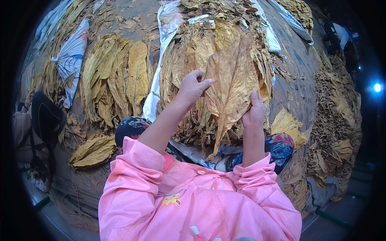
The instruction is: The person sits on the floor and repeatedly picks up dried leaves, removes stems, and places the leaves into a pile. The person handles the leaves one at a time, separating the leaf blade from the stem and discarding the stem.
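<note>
A broad dried tobacco leaf (230,81) is spread between my two hands, its stem end pointing down toward my lap. My left hand (193,89) pinches the leaf's left edge between thumb and fingers. On the opposite edge, lower down, my right hand (254,110) grips it with the thumb on top. Beneath the leaf lies a thick pile of dried tobacco leaves (178,66), stems toward me, on white woven plastic sheeting (153,99). The held leaf hides part of this pile.
To the left lie a row of yellower leaves (105,75), a single leaf (93,152) and a white woven sack (75,54). Crumpled leaves (331,120) heap up at right, and a yellow leaf (288,126) rests by my right knee. Another person (36,126) sits at far left.
</note>
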